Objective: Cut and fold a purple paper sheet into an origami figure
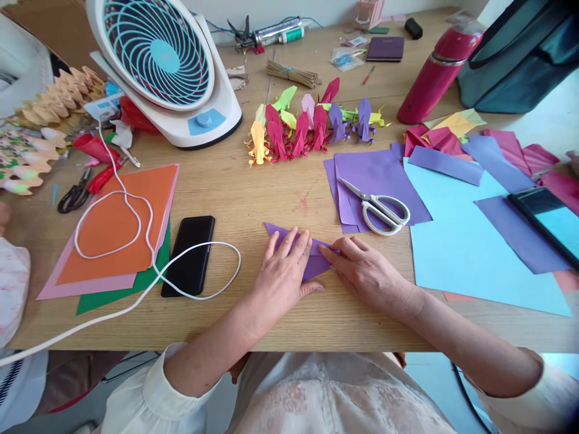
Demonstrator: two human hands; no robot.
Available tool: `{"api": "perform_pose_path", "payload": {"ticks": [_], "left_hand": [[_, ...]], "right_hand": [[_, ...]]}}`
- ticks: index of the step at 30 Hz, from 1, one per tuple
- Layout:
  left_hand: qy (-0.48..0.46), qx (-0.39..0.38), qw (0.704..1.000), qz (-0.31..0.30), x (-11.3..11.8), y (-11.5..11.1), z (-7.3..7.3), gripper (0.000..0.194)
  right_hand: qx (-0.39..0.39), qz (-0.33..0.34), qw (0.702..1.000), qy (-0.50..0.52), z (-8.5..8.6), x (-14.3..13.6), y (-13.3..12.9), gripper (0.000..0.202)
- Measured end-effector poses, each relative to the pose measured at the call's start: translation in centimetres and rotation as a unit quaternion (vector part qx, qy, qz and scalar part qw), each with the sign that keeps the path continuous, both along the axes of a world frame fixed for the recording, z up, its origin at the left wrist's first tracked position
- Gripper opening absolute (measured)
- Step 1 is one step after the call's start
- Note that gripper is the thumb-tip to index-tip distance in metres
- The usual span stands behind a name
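A folded piece of purple origami paper (316, 265) lies on the table in front of me, its left corner tapering to a point. My left hand (284, 268) rests flat across it with the fingers stretched out, covering its middle. At the paper's right corner, my right hand (366, 265) is closed, thumb and fingers pinching the edge. White-handled scissors (377, 205) lie on purple sheets (384, 169) just beyond my right hand. Folded paper figures (301, 132) in pink, purple, green and yellow stand clustered farther back.
Left are a black phone (189, 256), a white cable (217, 243), orange sheets (117, 211) and a fan (167, 66). A light-blue sheet (461, 253), another phone (549, 223) and a red bottle (438, 72) are on the right. Someone's sleeve (13, 283) shows at far left.
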State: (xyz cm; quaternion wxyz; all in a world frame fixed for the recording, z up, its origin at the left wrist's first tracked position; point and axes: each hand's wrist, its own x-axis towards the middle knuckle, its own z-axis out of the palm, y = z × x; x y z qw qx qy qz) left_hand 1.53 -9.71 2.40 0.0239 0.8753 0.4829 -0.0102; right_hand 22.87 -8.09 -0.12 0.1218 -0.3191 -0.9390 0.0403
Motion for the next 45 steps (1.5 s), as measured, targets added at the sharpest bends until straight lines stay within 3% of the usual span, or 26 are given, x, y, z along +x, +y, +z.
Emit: {"api": "perform_pose_path", "payload": {"ticks": [3,8,15,24,35,45], "left_hand": [[-0.003,-0.004,1.000,-0.027,0.0,0.1,-0.7,0.079],[-0.004,0.002,1.000,-0.023,0.1,-0.1,-1.5,0.086],[0.026,-0.008,0.999,-0.025,0.7,-0.4,-0.9,0.086],[0.045,-0.032,0.998,-0.014,1.1,-0.6,-0.7,0.094],[0.048,-0.031,0.998,-0.012,1.1,-0.7,-1.0,0.098],[0.047,-0.033,0.998,-0.006,1.0,-0.8,-1.1,0.097]], "right_hand": [[-0.002,0.004,1.000,0.000,0.2,0.0,-0.1,0.035],[-0.034,0.000,0.996,0.080,0.6,0.5,-0.4,0.036],[-0.090,-0.022,0.985,0.145,0.3,1.9,-0.8,0.046],[0.015,0.022,0.999,0.037,-0.3,1.5,-1.7,0.056],[0.024,0.007,0.998,-0.057,0.4,0.9,-2.4,0.054],[0.094,-0.101,0.988,-0.069,0.5,1.4,-3.6,0.028]]}}
